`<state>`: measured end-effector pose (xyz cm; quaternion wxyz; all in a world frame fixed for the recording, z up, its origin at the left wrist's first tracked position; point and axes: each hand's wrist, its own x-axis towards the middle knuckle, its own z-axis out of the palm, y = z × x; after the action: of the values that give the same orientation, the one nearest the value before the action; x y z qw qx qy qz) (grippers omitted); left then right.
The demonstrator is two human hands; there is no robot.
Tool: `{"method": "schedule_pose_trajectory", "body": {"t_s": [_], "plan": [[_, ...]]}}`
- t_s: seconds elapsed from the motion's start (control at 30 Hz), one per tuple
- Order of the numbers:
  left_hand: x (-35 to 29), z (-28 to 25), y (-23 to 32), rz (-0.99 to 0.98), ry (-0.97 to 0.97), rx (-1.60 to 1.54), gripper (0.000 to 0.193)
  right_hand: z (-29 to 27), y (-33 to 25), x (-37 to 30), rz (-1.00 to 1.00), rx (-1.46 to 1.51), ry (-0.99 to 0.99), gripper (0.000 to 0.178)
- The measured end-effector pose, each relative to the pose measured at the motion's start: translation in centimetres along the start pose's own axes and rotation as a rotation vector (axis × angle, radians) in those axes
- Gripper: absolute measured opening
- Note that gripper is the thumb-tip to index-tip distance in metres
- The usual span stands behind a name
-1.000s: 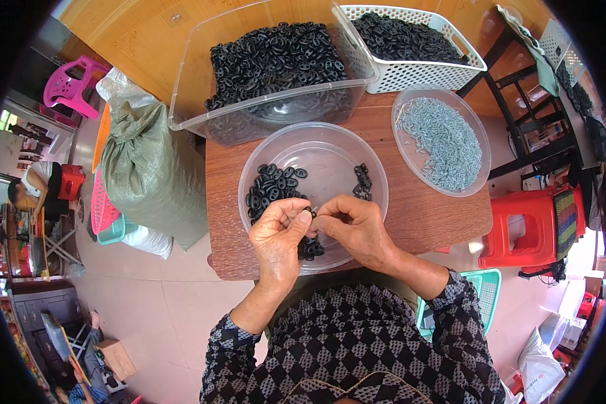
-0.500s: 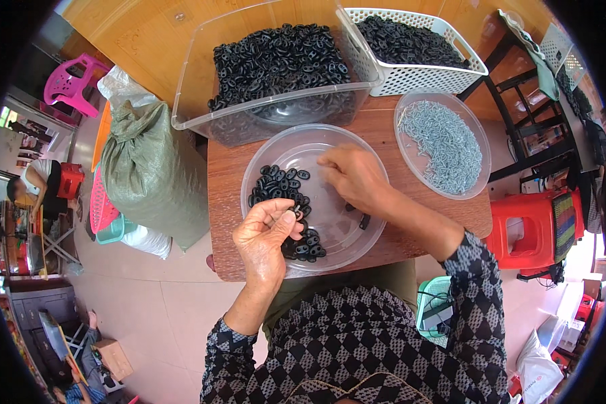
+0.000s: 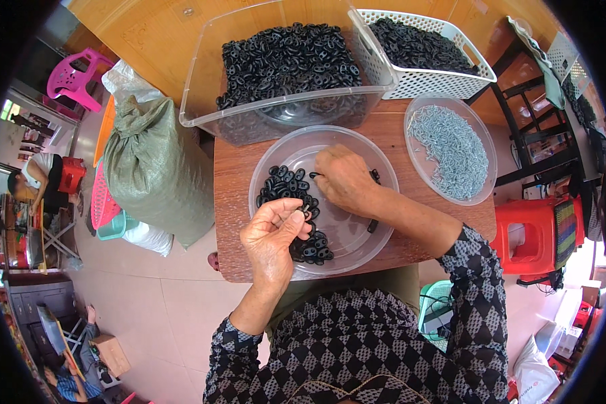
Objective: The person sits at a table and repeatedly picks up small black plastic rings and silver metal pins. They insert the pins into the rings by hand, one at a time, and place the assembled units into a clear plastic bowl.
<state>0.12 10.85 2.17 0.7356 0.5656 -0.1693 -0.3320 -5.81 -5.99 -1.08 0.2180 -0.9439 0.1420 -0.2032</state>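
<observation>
A round clear basin (image 3: 357, 256) on the table holds a heap of small black oval two-holed pieces (image 3: 283, 182). Over its near left side, my left hand (image 3: 273, 236) is closed, thumb against fingers, on a small dark piece (image 3: 306, 215) with a bit of metal showing. My right hand (image 3: 347, 176) reaches into the basin, and a black oval piece (image 3: 314, 175) shows at its fingertips. A few dark pieces (image 3: 373, 225) lie at the basin's right side, beside my right wrist.
Behind the basin stands a large clear bin (image 3: 202, 118) of black pieces, with a white perforated basket (image 3: 438, 84) of more beside it. A shallow clear dish (image 3: 414, 165) of small silvery pins sits at the right. A tied green sack (image 3: 151, 175) and red stool (image 3: 518, 236) flank the table (image 3: 239, 236).
My right hand has shifted left toward the heap, and a black oval piece now shows at its fingertips. My left hand keeps its pinch. The whole view has shifted slightly.
</observation>
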Motion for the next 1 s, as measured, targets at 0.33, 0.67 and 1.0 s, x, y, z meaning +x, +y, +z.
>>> {"method": "schedule_pose_trajectory", "body": {"t_s": [0.33, 0.67, 1.0], "plan": [[0.0, 0.7, -0.2, -0.011, -0.011, -0.007, 0.015, -3.7, -2.4, -4.5, -0.036, 0.3, 0.071, 0.019], [0.2, 1.4, 0.1, 0.019, -0.035, -0.012, 0.015, -4.9, -4.1, -5.6, 0.129, 0.621, 0.05, 0.016], [-0.7, 1.4, 0.0, -0.02, -0.055, 0.0, 0.016, -4.6, -3.9, -5.6, 0.728, 1.282, 0.006, 0.015]]}}
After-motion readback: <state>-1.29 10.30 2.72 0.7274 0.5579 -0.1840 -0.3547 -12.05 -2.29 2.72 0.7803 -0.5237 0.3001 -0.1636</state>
